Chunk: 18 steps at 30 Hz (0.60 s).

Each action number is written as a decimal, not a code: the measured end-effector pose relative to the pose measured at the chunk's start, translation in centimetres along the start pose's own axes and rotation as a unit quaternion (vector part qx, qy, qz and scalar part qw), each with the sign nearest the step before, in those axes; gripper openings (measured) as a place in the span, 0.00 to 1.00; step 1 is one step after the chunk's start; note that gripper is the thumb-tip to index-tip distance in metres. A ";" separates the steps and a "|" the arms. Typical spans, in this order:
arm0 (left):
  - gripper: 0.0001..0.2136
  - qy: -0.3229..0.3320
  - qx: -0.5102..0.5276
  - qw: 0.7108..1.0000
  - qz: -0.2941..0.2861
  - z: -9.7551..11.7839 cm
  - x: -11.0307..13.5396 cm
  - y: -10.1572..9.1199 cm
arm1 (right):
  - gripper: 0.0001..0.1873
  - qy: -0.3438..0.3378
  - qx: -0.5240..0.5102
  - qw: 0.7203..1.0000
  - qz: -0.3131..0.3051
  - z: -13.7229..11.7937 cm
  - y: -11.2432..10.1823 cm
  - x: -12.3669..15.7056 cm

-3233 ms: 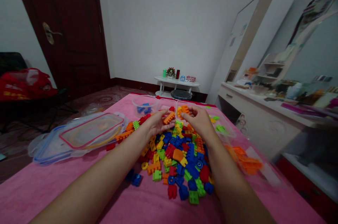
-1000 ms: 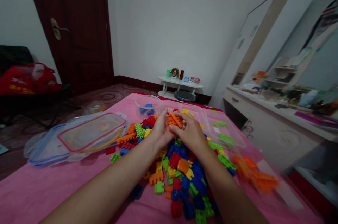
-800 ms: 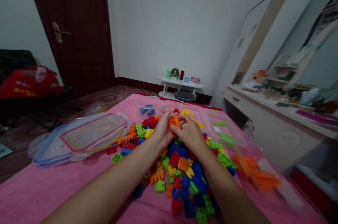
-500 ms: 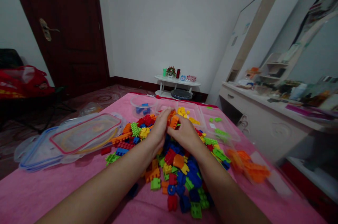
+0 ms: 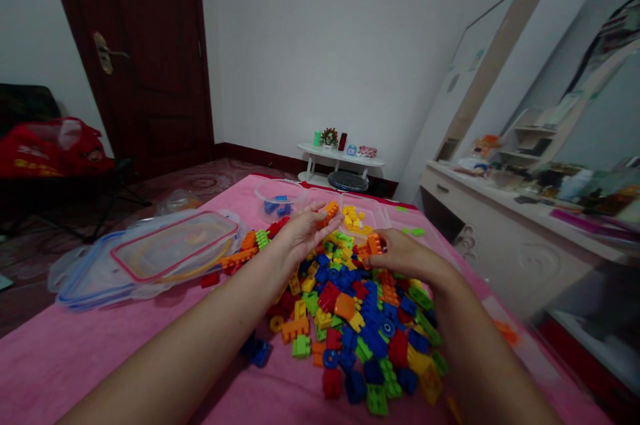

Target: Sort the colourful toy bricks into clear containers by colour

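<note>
A heap of coloured plastic blocks [image 5: 350,318] lies on the pink cloth [image 5: 100,358]. Over the heap's far end, my left hand [image 5: 303,233] is closed on an orange block [image 5: 330,211]. My right hand [image 5: 403,255], just right of it, pinches another orange block [image 5: 374,244] above the heap. Behind the hands stand clear tubs: one with blue blocks [image 5: 276,198], one with yellow blocks [image 5: 361,215].
A stack of clear lids [image 5: 150,255] lies to the left on the cloth. A dark door [image 5: 145,58] and a red bag [image 5: 50,148] are at the left. A small white table [image 5: 340,161] stands by the far wall, a dresser [image 5: 505,231] at the right.
My hands were pressed together on joined orange blocks; now they are apart, each with an orange block. My right hand has dropped toward the right of the heap.
</note>
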State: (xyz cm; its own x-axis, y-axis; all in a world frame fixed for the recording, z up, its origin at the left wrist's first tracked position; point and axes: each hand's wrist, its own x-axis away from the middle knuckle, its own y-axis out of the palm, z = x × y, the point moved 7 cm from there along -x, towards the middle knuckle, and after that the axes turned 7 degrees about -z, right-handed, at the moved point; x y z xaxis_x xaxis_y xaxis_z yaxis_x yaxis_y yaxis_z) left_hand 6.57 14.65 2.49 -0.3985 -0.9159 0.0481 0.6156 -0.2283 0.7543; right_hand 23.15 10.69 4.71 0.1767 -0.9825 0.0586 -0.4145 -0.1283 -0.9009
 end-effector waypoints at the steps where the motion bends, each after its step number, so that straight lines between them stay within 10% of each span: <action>1: 0.16 -0.005 -0.013 1.000 0.000 0.0 0.0 -0.1 | 0.09 -0.001 -0.005 1.000 -0.001 0.1 -0.1 0.0; 18: 0.13 0.071 -0.274 0.957 -0.065 0.5 0.2 0.7 | 0.14 -0.126 -0.246 0.958 0.080 -4.4 -1.7 1.5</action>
State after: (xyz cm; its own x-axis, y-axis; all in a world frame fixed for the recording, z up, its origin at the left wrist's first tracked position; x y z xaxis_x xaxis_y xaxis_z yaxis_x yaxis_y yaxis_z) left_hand 6.54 14.54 3.35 -0.4240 -0.8945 -0.1420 0.8464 -0.4471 0.2892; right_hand 20.17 8.86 8.23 0.2595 -0.9393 -0.2245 -0.8134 -0.0873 -0.5751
